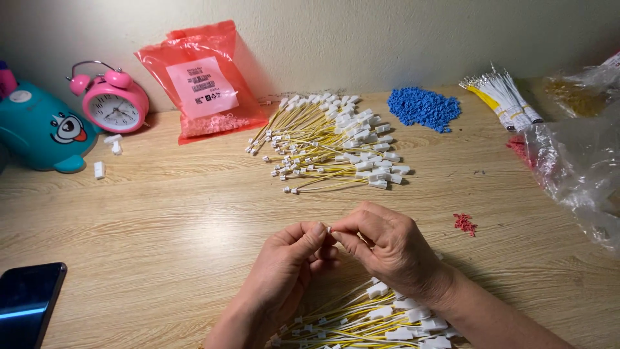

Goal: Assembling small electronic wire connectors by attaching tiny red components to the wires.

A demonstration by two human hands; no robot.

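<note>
My left hand (284,268) and my right hand (387,249) meet fingertip to fingertip above the wooden table (161,213), pinching a tiny white connector (330,229) between them. Under my wrists lies a heap of yellow and white wires with white plugs (374,320). A larger pile of the same plugged wires (332,139) is spread further back in the middle of the table.
A blue pile of small parts (423,106), a bundle of white and yellow wires (502,97) and clear plastic bags (578,161) sit right. A few red bits (465,223) lie near my right hand. A red bag (203,81), pink alarm clock (111,100), teal toy (39,129) and phone (27,300) sit left.
</note>
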